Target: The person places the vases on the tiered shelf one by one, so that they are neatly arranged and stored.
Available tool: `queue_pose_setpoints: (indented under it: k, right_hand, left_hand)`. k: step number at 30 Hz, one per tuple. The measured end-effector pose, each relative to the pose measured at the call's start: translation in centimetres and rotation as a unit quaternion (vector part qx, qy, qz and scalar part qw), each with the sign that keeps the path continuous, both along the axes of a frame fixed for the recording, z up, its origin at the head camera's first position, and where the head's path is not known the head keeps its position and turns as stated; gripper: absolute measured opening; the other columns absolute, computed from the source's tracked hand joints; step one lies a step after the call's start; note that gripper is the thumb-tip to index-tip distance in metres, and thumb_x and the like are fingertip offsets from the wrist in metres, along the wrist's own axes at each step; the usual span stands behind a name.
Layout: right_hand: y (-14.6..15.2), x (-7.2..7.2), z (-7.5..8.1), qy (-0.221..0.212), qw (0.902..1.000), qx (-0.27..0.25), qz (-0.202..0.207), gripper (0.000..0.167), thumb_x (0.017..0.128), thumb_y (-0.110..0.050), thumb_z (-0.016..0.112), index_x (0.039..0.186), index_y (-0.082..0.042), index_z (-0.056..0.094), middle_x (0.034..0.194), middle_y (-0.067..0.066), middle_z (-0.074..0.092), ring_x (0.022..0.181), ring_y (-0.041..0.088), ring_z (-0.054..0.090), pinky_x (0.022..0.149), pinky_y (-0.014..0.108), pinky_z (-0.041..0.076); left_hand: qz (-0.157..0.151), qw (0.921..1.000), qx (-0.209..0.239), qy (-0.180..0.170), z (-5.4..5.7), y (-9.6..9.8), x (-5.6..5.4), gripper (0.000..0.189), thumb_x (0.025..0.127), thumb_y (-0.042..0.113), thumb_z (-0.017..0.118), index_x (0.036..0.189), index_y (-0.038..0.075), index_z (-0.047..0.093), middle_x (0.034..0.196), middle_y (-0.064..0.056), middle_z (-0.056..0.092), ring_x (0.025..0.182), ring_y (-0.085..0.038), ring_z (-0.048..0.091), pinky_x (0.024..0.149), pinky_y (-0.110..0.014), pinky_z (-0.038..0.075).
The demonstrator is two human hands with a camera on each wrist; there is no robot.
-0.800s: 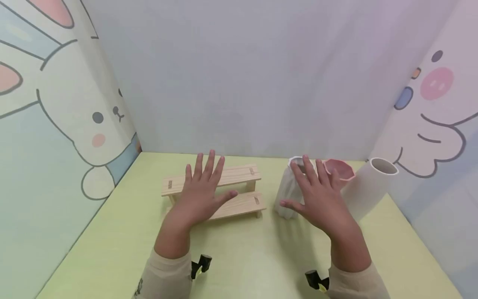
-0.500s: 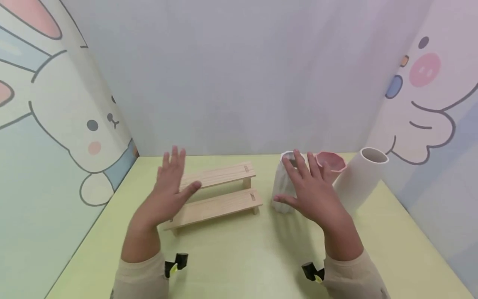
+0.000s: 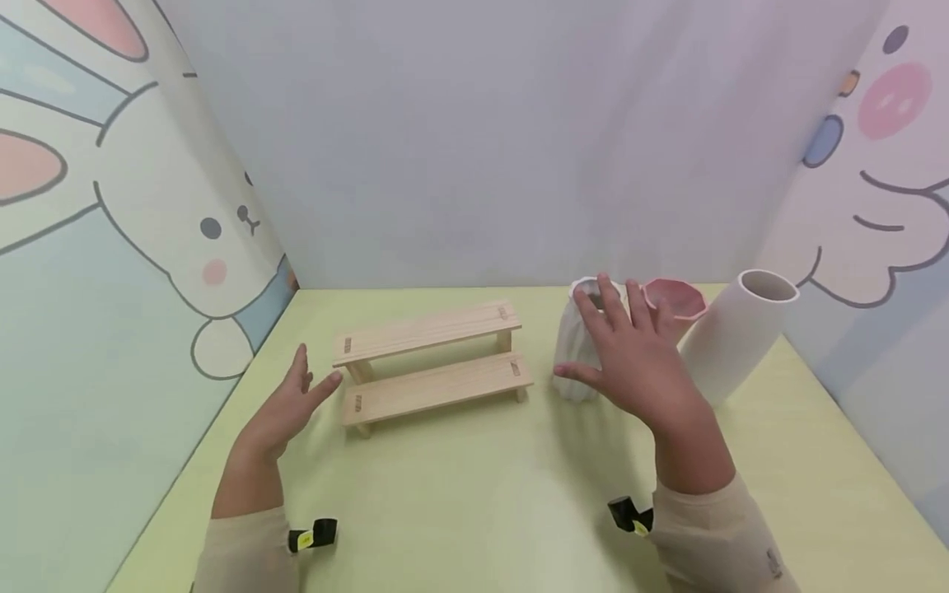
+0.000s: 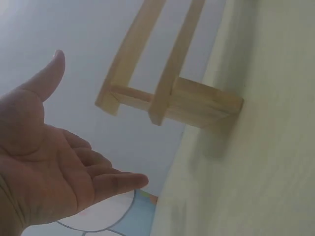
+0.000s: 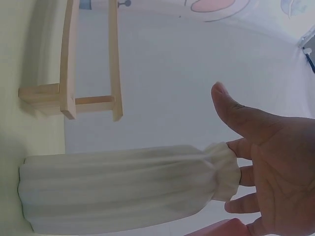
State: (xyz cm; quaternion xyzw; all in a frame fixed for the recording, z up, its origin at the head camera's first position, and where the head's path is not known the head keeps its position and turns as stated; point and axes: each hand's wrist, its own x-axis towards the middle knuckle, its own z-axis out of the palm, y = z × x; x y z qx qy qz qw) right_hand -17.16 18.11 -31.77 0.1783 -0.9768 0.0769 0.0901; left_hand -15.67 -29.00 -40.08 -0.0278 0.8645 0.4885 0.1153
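A two-tier wooden shelf stand [image 3: 437, 389] sits on the table, left of centre. Just off its left end is my left hand [image 3: 282, 412], thumb raised and fingers extended, holding nothing; the left wrist view shows a gap between the palm [image 4: 44, 172] and the stand [image 4: 197, 101]. My right hand [image 3: 641, 362] spreads its fingers near the top of a fluted white vase [image 3: 572, 354]. In the right wrist view the fingers lie close to the vase's ruffled rim [image 5: 226, 172]; whether they touch it I cannot tell. The hand partly hides the vase in the head view.
Right of the fluted vase are a pink vase [image 3: 676, 298] with an angular rim, mostly hidden by the hand, and a smooth white cylindrical vase [image 3: 741, 333]. A grey-white curtain [image 3: 482, 165] hangs behind the yellow-green table [image 3: 460, 494]. Cartoon-printed walls [image 3: 148, 247] close the sides.
My left hand has moved left, from above the stand to beside its left end, and turned so its palm faces the stand. The right hand has stayed near the fluted vase.
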Motion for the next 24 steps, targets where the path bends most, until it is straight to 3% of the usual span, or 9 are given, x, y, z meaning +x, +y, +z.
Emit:
queue_pose_setpoints:
  k: [8,14,18,24]
  right_hand:
    - [0.3,0.1,0.2,-0.008,1.0,-0.001,0.004,0.102,0.085,-0.067,0.062,0.16,-0.019,0.011,0.165,0.015,0.002,0.148,0.048,-0.003,0.113,0.072,0.003]
    - [0.9,1.0,0.2,-0.012,0.9998,-0.012,-0.005,0.102,0.084,-0.069,0.061,0.16,-0.023,0.008,0.166,0.013,0.002,0.149,0.046,-0.008,0.114,0.07,0.001]
    - [1.0,1.5,0.9,0.021,0.9986,-0.049,0.008,0.101,0.083,-0.069,0.062,0.159,-0.027,0.012,0.166,0.006,0.003,0.15,0.041,-0.008,0.116,0.068,0.007]
    - [1.5,1.4,3.0,0.072,0.9925,-0.096,0.02,0.101,0.082,-0.063,0.069,0.159,-0.023,0.016,0.166,0.006,0.006,0.152,0.035,-0.002,0.119,0.062,0.005]
  left_hand:
    - [-0.032,0.9986,0.039,-0.018,-2.6,-1.2,-0.2,0.101,0.096,0.045,0.06,0.156,0.021,-0.018,0.165,-0.01,-0.008,0.149,-0.039,0.013,0.114,-0.068,0.013]
    - [-0.06,0.9964,0.057,-0.02,-3.7,-0.5,-1.1,0.096,0.096,0.04,0.063,0.158,0.019,-0.008,0.165,-0.014,0.002,0.148,-0.039,0.019,0.115,-0.057,0.027]
    - [-0.061,0.9977,0.024,-0.017,-3.5,-1.0,-0.4,0.094,0.096,0.043,0.061,0.158,0.023,-0.006,0.165,-0.012,0.006,0.147,-0.04,0.02,0.113,-0.059,0.029]
    - [-0.049,0.9986,-0.016,-0.011,-3.0,-2.5,1.8,0.093,0.097,0.047,0.058,0.158,0.025,-0.008,0.165,-0.011,0.009,0.147,-0.044,0.016,0.112,-0.066,0.025]
